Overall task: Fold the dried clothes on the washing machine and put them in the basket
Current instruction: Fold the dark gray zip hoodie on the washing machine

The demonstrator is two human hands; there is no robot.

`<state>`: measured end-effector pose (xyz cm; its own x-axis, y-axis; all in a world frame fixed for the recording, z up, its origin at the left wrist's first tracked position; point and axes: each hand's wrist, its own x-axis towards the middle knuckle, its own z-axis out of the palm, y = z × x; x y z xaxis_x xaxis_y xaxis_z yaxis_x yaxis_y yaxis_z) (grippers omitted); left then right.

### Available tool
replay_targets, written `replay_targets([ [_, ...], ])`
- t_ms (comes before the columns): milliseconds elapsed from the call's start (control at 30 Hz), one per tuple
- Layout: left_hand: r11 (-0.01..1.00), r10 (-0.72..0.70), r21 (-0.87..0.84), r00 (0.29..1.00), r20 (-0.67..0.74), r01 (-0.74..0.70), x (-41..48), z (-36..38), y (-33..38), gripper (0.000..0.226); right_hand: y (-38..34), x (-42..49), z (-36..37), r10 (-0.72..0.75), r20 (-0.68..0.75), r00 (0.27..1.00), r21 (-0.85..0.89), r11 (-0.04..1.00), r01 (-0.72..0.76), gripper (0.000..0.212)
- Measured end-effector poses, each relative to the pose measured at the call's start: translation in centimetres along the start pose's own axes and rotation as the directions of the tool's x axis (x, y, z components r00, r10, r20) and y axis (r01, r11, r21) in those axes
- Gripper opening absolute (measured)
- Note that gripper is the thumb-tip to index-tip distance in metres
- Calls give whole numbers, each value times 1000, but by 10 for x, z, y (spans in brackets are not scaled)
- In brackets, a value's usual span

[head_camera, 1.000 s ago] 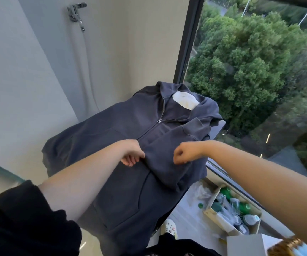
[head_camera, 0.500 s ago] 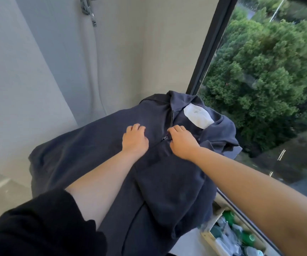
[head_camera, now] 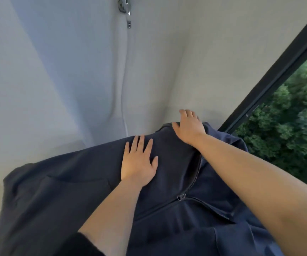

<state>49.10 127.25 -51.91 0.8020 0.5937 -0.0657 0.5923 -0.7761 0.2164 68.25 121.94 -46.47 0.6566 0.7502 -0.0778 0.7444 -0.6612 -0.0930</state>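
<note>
1. Two hands on one garment. Your left hand (head_camera: 138, 161) lies flat on the chest of the navy zip jacket (head_camera: 66, 185), fingers straight and spread. The grip is apart and holds nothing.
2. Your right hand (head_camera: 188, 128) reaches over the far collar edge, close to the wall. Its fingers look straight, pressing rather than pinching, so that grip reads apart too.
3. The jacket lies front up, spread over a surface it hides entirely, presumably the washing machine. The zip slider (head_camera: 181, 197) sits partway and the zip above it is parted.
4. Step in hand, as I judge it: smoothing and squaring the jacket before a fold. The cloth at lower right is layered, and I cannot tell if a sleeve is tucked there.
5. The next move likely calls for drawing a side in toward the zip line while one palm pins the chest.
6. The basket is not in view.
</note>
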Motion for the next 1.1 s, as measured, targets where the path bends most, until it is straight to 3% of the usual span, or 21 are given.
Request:
replay_targets([
  [133, 1000, -9, -3, 1000, -17, 9, 1, 2, -2, 63, -22, 54, 12, 147, 313, 938, 40, 985, -167, 59],
  [267, 1000, -9, -23, 999, -43, 8, 1, 3, -3, 64, -30, 77, 9, 104, 525, 845, -42, 994, -97, 53],
  [333, 1000, -8, -26, 999, -53, 7, 1, 5, -4, 64, -29, 86, 11, 86, 658, 748, -13, 995, -103, 53],
  [433, 1000, -9, -17, 998, -66, 8, -1, 6, -4, 64, -28, 99, 24, 120, 827, 549, 78, 943, -324, 47],
  [467, 1000, -10, -15, 998, -70, 9, -1, 6, -4, 64, -26, 107, 29, 108, 838, 535, 160, 889, -430, 41],
  [567, 1000, -11, -16, 997, -77, 10, -1, 7, -4, 64, -12, 124, 27, 115, 766, 632, 426, 645, -634, 51],
  [633, 1000, -9, -15, 997, -82, 8, -1, 6, -2, 63, -1, 124, 17, 149, 716, 682, 511, 554, -657, 37],
  [733, 1000, -16, -17, 997, -80, 14, -3, 5, -2, 63, 5, 128, 12, 217, 668, 712, 590, 429, -684, 29],
  [833, 1000, -19, -25, 997, -76, 17, -3, 3, 0, 63, 3, 130, 6, 256, 672, 695, 604, 354, -714, 24],
  [900, 999, -22, -26, 997, -79, 20, -2, 2, 0, 63, 2, 129, 2, 210, 707, 676, 553, 433, -712, 43],
  [967, 1000, -23, -22, 997, -73, 22, -1, 2, 0, 62, -2, 122, 0, 180, 767, 616, 386, 638, -667, 55],
  [1033, 1000, -24, -6, 997, -73, 24, -1, 2, 0, 66, -8, 120, 6, 190, 814, 548, 184, 812, -554, 43],
  [1100, 1000, -22, 0, 997, -69, 22, 0, 2, -1, 72, -11, 123, 13, 206, 787, 581, 73, 905, -419, 32],
])
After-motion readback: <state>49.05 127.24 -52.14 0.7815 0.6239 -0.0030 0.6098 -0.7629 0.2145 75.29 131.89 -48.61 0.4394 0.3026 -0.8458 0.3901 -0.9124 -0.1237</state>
